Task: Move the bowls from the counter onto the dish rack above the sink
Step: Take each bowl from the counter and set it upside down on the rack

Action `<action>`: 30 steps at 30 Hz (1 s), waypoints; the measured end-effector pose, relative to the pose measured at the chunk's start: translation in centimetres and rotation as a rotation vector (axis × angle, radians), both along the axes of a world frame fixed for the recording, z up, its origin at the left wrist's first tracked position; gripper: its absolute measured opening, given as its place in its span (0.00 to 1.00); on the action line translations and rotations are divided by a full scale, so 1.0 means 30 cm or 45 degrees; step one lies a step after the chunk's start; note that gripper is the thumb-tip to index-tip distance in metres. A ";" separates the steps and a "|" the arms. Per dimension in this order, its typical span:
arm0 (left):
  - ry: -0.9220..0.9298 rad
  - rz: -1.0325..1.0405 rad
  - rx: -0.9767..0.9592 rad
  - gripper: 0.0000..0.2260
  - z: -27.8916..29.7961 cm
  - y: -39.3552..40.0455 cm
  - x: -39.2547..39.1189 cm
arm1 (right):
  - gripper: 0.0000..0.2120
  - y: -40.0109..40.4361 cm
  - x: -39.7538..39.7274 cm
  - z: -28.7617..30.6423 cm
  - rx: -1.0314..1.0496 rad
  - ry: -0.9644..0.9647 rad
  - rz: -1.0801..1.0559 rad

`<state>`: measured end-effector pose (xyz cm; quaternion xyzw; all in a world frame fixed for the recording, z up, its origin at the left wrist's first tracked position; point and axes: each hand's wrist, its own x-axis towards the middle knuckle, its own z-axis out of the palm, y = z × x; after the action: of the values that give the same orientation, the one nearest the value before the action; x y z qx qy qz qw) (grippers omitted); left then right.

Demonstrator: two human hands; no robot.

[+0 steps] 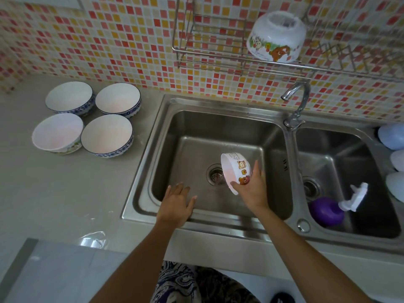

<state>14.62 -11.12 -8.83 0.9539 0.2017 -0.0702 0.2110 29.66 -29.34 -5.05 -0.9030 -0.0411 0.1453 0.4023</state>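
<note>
Head view, and left of the sink (150,136) four bowls (87,119) sit clustered on the counter (54,193). Left hand (177,204) spreads flat-fingered over the sink's near rim, holding nothing. Right hand (251,189) grips a cartoon bowl (235,171) tilted above the drain. Up right, another bowl (276,37) rests upside down on the dish rack (218,53).

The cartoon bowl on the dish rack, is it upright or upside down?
Upside down: the cartoon bowl shows its foot ring on top, its rim resting down on the dish rack.
</note>
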 end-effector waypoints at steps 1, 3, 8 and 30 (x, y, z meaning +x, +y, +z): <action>0.006 0.001 -0.006 0.30 0.001 0.000 0.001 | 0.50 0.004 -0.005 0.003 -0.047 -0.049 0.037; 0.009 0.002 -0.011 0.30 0.002 0.000 0.001 | 0.46 0.009 -0.012 0.010 -0.099 -0.161 0.115; -0.004 0.006 -0.018 0.26 -0.003 0.000 -0.001 | 0.43 -0.002 -0.027 -0.037 -0.217 -0.404 0.394; -0.159 -0.058 -0.026 0.38 0.048 0.022 -0.003 | 0.34 0.024 -0.033 0.110 0.408 0.110 -0.191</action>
<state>14.54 -10.47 -7.39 0.9586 0.1657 -0.0173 0.2311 28.69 -28.62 -1.74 -0.8208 0.0213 0.1452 0.5521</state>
